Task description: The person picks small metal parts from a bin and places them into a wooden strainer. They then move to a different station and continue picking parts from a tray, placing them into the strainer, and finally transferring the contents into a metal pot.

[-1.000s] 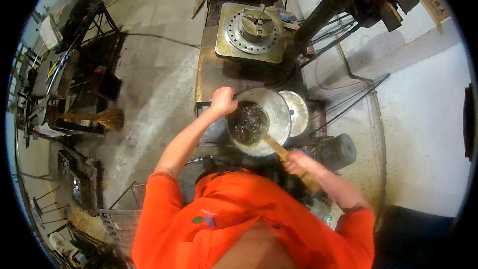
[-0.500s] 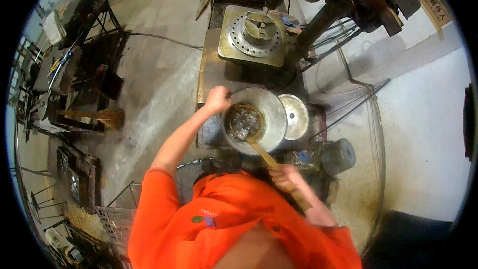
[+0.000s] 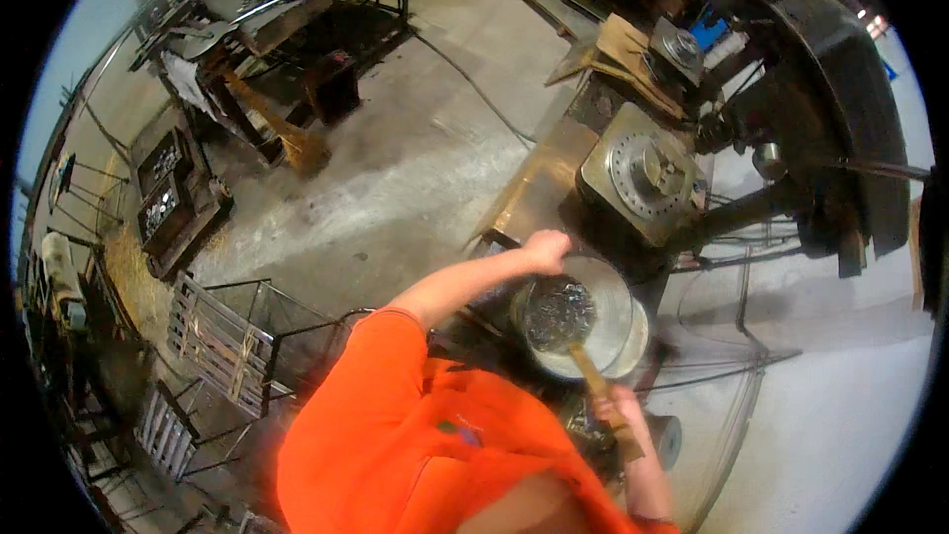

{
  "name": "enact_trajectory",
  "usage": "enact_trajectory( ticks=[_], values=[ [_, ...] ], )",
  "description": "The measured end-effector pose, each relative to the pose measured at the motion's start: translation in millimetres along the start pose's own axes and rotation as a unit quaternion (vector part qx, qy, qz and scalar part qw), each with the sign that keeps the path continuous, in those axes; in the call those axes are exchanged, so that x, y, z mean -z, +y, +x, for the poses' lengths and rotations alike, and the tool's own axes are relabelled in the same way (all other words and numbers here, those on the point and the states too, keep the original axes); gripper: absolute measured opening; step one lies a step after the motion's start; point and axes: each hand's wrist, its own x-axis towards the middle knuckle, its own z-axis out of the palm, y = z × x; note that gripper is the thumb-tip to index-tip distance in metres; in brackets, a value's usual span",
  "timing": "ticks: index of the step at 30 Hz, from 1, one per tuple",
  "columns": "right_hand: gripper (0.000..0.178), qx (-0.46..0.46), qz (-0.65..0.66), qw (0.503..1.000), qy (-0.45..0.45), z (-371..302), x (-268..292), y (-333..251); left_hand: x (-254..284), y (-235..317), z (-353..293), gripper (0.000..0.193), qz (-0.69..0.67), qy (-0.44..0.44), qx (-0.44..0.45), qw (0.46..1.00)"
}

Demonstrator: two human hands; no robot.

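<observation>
Gripping the wooden handle [image 3: 588, 370] with my right hand [image 3: 620, 405], fingers wrapped round it; left arm stretched forward, left hand [image 3: 547, 251] clenched on the rim of the metal bucket [image 3: 616, 307]. Metal bits [image 3: 560, 312] sit inside. Vs 0.5 s ago: view swung left, bucket covers more of the pale disc [image 3: 640, 338].

Smooth metal bucket [image 3: 617, 309] (faintly glossy), wooden-looking handle [image 3: 586, 366], matt cloth shirt [image 3: 361, 420]
</observation>
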Motion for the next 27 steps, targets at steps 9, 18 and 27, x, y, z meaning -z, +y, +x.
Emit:
enact_trajectory(
  ticks=[9,18,27],
  values=[
    [0.029,-0.055,0.076,0.990,-0.105,11,-37,18,-12,-9,7,0.024,0.006,0.008,0.016,1.000],
    [0.031,0.009,0.131,0.947,-0.294,27,-36,49,4,-12,12,0.023,-0.019,-0.033,0.031,0.999],
    [0.034,-0.052,0.259,0.926,-0.269,13,-47,45,-9,-11,11,0.029,-0.096,-0.007,0.046,0.994]
  ],
)
